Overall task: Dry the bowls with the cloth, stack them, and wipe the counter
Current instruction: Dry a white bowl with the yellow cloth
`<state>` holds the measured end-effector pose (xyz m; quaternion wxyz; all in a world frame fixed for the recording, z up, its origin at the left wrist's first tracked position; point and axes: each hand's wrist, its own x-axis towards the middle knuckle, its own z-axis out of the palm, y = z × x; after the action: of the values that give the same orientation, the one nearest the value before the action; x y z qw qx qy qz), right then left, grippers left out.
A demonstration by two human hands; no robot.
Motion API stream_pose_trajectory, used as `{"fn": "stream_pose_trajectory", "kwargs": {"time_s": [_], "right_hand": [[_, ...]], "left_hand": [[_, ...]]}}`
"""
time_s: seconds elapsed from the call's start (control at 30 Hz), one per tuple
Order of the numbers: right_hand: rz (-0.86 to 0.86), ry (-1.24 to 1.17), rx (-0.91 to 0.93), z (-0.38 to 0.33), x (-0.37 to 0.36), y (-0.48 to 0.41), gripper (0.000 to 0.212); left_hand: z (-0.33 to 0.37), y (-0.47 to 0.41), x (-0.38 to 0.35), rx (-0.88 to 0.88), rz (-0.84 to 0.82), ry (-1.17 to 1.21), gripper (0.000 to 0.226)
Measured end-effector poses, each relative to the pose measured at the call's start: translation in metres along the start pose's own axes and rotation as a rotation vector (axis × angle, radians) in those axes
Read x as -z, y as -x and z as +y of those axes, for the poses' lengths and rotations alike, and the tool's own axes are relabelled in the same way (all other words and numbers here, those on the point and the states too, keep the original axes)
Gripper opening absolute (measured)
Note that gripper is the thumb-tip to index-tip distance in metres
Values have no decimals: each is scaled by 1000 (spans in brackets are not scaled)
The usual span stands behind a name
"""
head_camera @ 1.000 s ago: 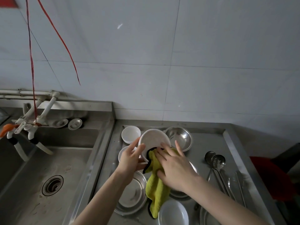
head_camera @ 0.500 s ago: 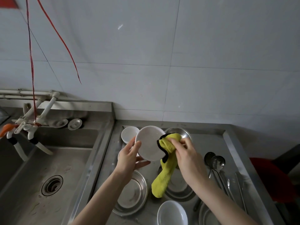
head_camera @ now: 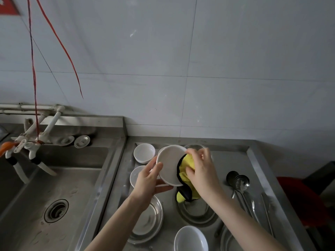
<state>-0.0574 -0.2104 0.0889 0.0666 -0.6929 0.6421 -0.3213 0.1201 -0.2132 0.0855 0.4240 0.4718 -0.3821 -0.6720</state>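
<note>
Head view: left hand point(head_camera: 148, 180) gripping white bowl point(head_camera: 168, 163), right hand point(head_camera: 201, 171) clutching yellow cloth point(head_camera: 187, 161); we should rotate the bowl.

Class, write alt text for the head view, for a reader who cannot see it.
A left hand holds a white bowl tilted over a steel counter while the right hand presses a yellow cloth to it.

held bowl point(head_camera: 169, 164) matt white ceramic; cloth point(head_camera: 186, 168) fuzzy yellow, black-edged; bench point(head_camera: 233, 163) brushed steel; ladles point(head_camera: 239, 182) shiny metal.
</note>
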Motion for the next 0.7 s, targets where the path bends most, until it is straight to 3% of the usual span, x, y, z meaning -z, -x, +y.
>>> {"fn": "stream_pose_trajectory", "kwargs": {"time_s": [0.13, 0.23, 0.33, 0.4, 0.5, 0.7], "right_hand": [[-23, 15, -78, -2, 2, -8, 57], [-90, -31, -336, -8, 2, -10, 69], [-94, -41, -440, -10, -1, -12, 31], [-149, -46, -480, -9, -4, -12, 23], [-186, -4, -472, -11, -7, -12, 12], [-219, 261, -232, -8, -3, -12, 24]], "left_hand": [[2, 2, -2, -41, -9, 17, 33], [1, 1, -3, -59, 7, 30, 34], [-3, 2, -6, -65, 30, 64, 33], [-6, 3, -7, -66, 34, 67, 34], [-9, 3, -6, -73, 27, 6, 33], [1, -4, 6, -89, -76, -326, 30]]}}
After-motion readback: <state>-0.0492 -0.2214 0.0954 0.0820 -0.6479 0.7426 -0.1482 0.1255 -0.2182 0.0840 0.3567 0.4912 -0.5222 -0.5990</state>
